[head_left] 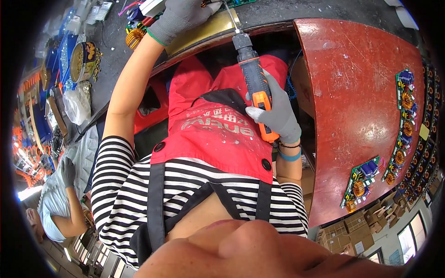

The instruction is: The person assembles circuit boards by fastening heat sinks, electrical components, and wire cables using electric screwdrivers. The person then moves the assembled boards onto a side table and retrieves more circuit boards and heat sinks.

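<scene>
My right hand [277, 111], in a grey glove, is wrapped around the grip of a black and orange cordless screwdriver [252, 74]. Its long metal bit [230, 15] points away from me, over the workbench edge, toward the top of the picture. Beside the bit is my left hand [185, 17], also gloved, with its fingers bent and closed on something I cannot make out. The picture's upper edge cuts off part of that spot. A green circuit board [238, 2] shows just past the bit, and a copper-wound coil [135, 39] lies by my left wrist.
A red board [352, 106] on my right carries assembled circuit boards [360, 184] with coils. At the left, a round tin [83, 61] of small brass-coloured parts stands on the dark workbench [273, 16]. Another person's gloved hand [68, 172] is at lower left.
</scene>
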A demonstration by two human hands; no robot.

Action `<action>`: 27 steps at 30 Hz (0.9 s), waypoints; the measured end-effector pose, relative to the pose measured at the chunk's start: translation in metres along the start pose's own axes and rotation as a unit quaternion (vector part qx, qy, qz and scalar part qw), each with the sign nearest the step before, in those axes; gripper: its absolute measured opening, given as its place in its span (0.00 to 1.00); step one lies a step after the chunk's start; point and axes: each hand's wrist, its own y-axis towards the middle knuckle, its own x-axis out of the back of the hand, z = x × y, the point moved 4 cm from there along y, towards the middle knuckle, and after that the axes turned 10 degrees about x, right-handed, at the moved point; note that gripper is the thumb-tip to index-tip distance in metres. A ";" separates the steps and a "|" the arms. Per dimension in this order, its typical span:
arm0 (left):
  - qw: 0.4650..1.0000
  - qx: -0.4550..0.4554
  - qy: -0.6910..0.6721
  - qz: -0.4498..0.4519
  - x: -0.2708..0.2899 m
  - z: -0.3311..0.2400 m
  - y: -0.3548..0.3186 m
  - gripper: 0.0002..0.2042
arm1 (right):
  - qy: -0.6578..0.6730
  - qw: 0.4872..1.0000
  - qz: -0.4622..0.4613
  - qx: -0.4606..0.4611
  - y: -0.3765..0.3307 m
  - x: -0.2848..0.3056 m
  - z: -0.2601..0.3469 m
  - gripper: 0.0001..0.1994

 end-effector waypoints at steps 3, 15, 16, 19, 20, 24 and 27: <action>1.000 -0.002 0.019 0.003 0.002 -0.002 0.000 0.24 | -0.030 1.000 0.004 -0.006 0.001 0.000 0.007 0.44; 0.999 0.023 0.030 -0.007 -0.004 0.004 0.000 0.23 | -0.156 0.988 -0.006 0.006 0.008 0.006 0.011 0.43; 0.999 0.023 0.030 -0.007 -0.004 0.003 0.000 0.23 | -0.157 0.988 -0.006 0.006 0.008 0.007 0.010 0.43; 0.998 0.037 0.043 0.000 -0.003 0.004 0.000 0.23 | -0.083 0.996 0.008 0.022 0.011 0.014 0.010 0.41; 0.999 0.030 0.045 -0.004 -0.004 0.004 -0.001 0.23 | 0.014 0.999 0.025 -0.018 0.012 0.014 0.009 0.40; 0.963 -0.071 -0.211 -0.150 -0.016 0.026 -0.009 0.24 | 0.387 0.917 0.063 -0.070 0.013 0.005 -0.014 0.42; 1.000 0.002 0.024 -0.014 -0.005 0.006 -0.003 0.24 | 0.605 0.789 0.088 -0.061 0.011 -0.009 -0.033 0.45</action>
